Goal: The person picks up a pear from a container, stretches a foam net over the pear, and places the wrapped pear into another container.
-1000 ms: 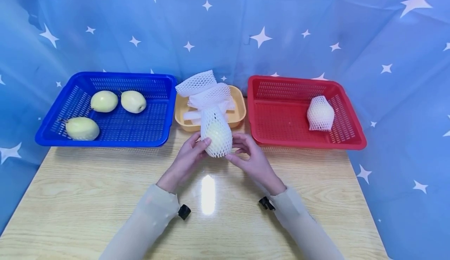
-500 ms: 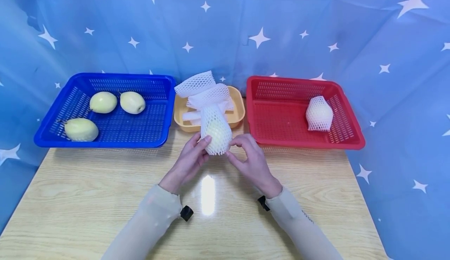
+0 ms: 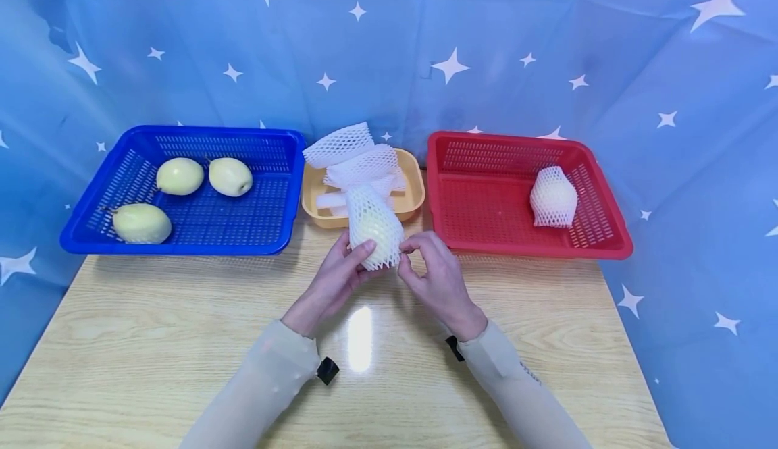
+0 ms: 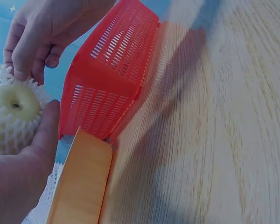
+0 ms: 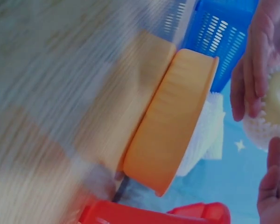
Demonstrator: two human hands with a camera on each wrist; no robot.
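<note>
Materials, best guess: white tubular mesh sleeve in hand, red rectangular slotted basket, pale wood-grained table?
White tubular mesh sleeve: probably plastic foam, matte; thick, soft-looking strands around open holes.
Red rectangular slotted basket: looks like moulded plastic, lightly glossy; uniform colour, regular slots.
Pale wood-grained table: wood or printed laminate, can't tell which; smooth, glossy top, judging by the bright reflection.

The head camera looks down; closer wrist cameras share the fruit [image 4: 19, 99].

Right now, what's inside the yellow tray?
White foam nets, loosely piled, one jutting past the rim of the tray. Whatever lies under the pile is covered, and the held wrapped fruit hides part of the tray's front.
</note>
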